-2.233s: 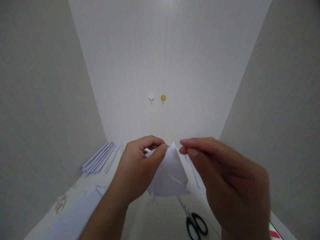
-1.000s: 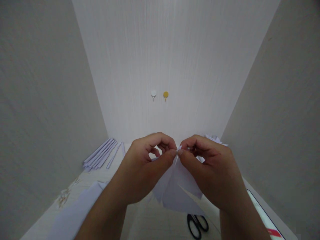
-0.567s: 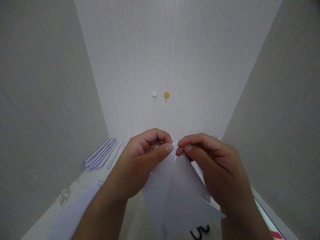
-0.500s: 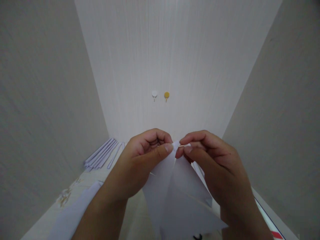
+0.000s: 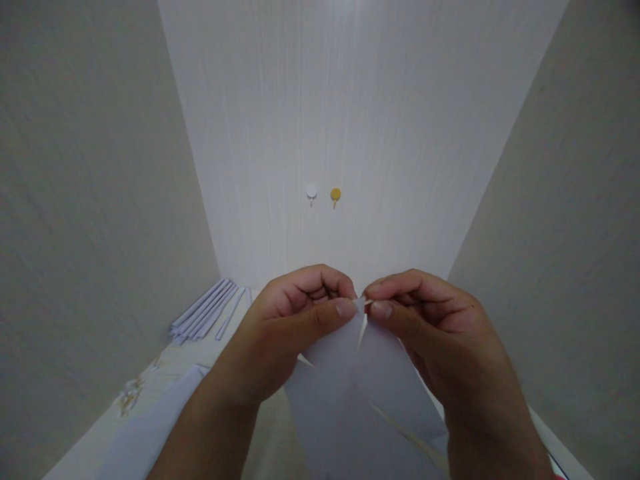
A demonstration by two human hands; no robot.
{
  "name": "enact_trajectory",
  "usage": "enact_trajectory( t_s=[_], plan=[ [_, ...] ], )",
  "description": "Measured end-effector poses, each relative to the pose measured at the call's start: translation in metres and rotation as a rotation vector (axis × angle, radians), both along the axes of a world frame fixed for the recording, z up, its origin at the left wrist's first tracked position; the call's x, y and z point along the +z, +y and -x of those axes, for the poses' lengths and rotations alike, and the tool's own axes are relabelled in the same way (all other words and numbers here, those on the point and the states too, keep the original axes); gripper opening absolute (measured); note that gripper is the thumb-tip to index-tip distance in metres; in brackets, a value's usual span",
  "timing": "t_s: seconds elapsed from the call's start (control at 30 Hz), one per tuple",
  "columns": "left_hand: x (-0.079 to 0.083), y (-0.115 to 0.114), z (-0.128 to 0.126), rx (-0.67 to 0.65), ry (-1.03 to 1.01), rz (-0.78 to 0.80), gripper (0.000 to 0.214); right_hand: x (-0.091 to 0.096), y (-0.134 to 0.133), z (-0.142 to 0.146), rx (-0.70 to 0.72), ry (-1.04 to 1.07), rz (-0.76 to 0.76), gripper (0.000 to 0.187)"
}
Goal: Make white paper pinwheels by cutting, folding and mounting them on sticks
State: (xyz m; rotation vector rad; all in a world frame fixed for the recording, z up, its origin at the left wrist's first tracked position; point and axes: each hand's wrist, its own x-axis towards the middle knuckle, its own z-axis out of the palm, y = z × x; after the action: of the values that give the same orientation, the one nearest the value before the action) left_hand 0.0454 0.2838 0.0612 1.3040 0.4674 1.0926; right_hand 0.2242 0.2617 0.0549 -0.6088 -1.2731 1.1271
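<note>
A white sheet of paper (image 5: 335,400) hangs below my hands, with several narrow slits or gaps in it. My left hand (image 5: 305,327) pinches its upper edge between thumb and index finger. Close beside it, my right hand (image 5: 425,327) is closed in a pinch on a thin pale strip (image 5: 369,302) at the paper's top. Whether the strip is joined to the sheet cannot be made out. The fingertips of both hands nearly meet, and the right palm hides part of the sheet's right side.
Folded white paper strips (image 5: 205,310) lie in a row at the left, by the wall. Nearer, another white sheet (image 5: 155,427) rests beside my left forearm, near some small brownish scraps (image 5: 131,395). A white hook (image 5: 311,191) and a yellow hook (image 5: 335,194) are on the facing wall.
My right hand has come closer to the left, its thumb and index finger now closed near the strip's end. A gap in the paper below the fingertips shows wider. The view has shifted slightly.
</note>
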Motion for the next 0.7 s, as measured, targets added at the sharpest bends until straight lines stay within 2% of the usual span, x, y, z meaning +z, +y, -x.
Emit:
enact_trajectory(
  t_s=[0.3, 0.57, 0.7],
  plan=[
    [0.0046, -0.004, 0.0002, -0.01, 0.063, 0.035, 0.021, 0.005, -0.0052, 0.0014, 0.039, -0.011, 0.033, 0.008],
    [0.0032, -0.0026, 0.0002, -0.024, 0.03, 0.006, 0.017, 0.0039, -0.0044, 0.0009, -0.068, -0.106, -0.103, 0.012],
    [0.0016, -0.0004, -0.0009, -0.012, 0.014, -0.017, 0.012, 0.0039, -0.0037, -0.0026, -0.084, -0.176, -0.105, 0.008]
  ],
)
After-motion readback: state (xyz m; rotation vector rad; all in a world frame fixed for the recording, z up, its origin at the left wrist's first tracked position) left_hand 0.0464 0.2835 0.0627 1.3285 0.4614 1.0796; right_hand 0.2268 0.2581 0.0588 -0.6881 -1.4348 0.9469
